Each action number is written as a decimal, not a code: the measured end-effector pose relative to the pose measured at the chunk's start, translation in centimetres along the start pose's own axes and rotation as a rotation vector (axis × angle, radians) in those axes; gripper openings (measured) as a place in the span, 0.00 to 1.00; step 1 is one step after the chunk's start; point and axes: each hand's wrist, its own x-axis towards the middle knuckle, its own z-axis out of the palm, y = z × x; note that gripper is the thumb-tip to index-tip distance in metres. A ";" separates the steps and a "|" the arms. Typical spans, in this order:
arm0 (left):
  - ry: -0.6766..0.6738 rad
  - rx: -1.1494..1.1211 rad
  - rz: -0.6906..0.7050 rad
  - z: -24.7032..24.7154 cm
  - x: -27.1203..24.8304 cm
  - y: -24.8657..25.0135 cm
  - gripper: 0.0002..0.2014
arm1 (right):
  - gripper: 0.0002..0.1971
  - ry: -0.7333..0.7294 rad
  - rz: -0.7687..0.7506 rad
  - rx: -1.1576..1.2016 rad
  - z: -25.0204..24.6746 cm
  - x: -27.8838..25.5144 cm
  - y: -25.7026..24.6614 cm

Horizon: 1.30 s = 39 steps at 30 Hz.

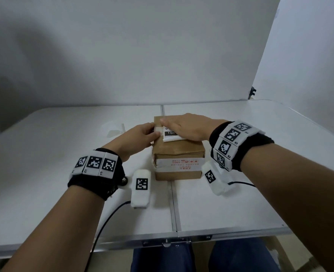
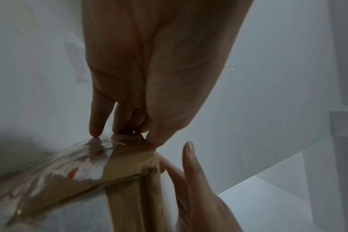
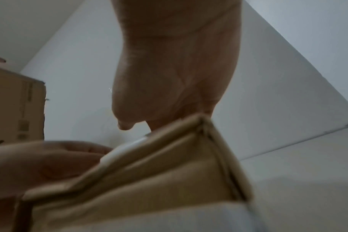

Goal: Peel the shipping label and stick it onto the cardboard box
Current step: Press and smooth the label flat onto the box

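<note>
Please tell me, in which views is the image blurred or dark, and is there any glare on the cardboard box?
Head view: evenly lit and sharp, edges bent by the wide lens, the shipping label readable only in part. Left wrist view: dim, with glare on the clear tape of the cardboard box. Right wrist view: dim, the box and the left hand blurred.

The right hand (image 3: pixel 175 75) reaches down from the top of the frame onto the cardboard box (image 3: pixel 159 177), with the white label (image 3: pixel 123 150) under it, centre frame.
</note>
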 end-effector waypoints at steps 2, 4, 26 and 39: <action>0.003 0.030 -0.002 0.0 0.1 0.1 0.16 | 0.29 -0.018 -0.054 -0.032 0.4 0.3 0.1; -0.002 0.047 -0.004 -0.1 0.0 0.2 0.16 | 0.30 -0.014 -0.077 -0.048 0.6 0.9 0.3; 0.036 0.034 -0.020 0.9 -0.4 1.1 0.19 | 0.38 0.134 0.054 0.492 0.0 -0.4 2.8; 0.147 0.263 -0.022 1.9 1.9 2.1 0.20 | 0.32 0.194 0.085 0.527 2.1 -2.0 5.0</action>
